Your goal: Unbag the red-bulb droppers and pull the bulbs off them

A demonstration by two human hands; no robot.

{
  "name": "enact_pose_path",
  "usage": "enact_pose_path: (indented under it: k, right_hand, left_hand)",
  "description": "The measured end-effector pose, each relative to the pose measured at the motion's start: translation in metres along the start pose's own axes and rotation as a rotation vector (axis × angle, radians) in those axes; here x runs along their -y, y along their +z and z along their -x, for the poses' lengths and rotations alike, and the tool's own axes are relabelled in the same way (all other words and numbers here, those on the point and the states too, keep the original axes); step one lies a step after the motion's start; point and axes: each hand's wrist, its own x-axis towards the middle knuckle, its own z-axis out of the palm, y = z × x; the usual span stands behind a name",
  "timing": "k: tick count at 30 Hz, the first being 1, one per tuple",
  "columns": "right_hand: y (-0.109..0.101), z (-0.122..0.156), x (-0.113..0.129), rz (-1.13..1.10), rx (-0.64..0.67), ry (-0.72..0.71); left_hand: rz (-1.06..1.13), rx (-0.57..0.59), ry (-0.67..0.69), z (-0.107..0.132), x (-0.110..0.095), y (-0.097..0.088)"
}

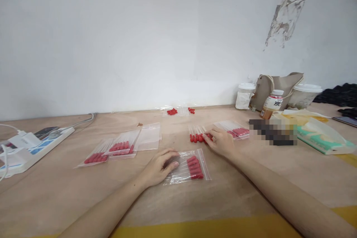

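My left hand (162, 165) lies on the table with fingers loosely curved and a gap between thumb and forefinger. Its thumb touches the left end of a clear zip bag (182, 167) that holds several droppers with red rubber bulbs (195, 167). Farther forward, a row of loose droppers (198, 137) lies with red bulbs toward me and clear tubes pointing away. My right hand (222, 141) is at the right end of this row, finger and thumb pinched on a dropper; the fingers partly hide it. Behind that hand lies another bag of red-bulbed droppers (240, 132).
Several filled bags (119, 147) overlap at left beside flat clear bags (149, 136). Small red bulbs (172, 111) lie by the wall. A power strip (41, 152) is far left. At right stand a bottle (272, 104), lidded cups (245, 96), a bag (279, 85) and a tissue pack (323, 134).
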Motion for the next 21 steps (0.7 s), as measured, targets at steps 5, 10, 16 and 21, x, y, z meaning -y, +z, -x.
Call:
enact_pose_path:
  k: [5, 10, 16, 21]
  right_hand:
    - [-0.012, 0.002, 0.012, -0.228, 0.305, 0.105]
    - [-0.001, 0.027, 0.018, -0.556, 0.565, 0.157]
    - [0.000, 0.042, 0.016, -0.660, 0.509, 0.316]
    - [-0.005, 0.042, 0.022, -0.693, 0.584, 0.345]
  left_hand:
    - [-0.063, 0.091, 0.098, 0.002, -0.010, 0.001]
    - [-0.093, 0.240, 0.119, 0.004, -0.014, 0.003]
    - [-0.128, 0.235, 0.080, 0.006, -0.010, 0.004]
    - [-0.135, 0.217, 0.042, 0.007, -0.004, -0.002]
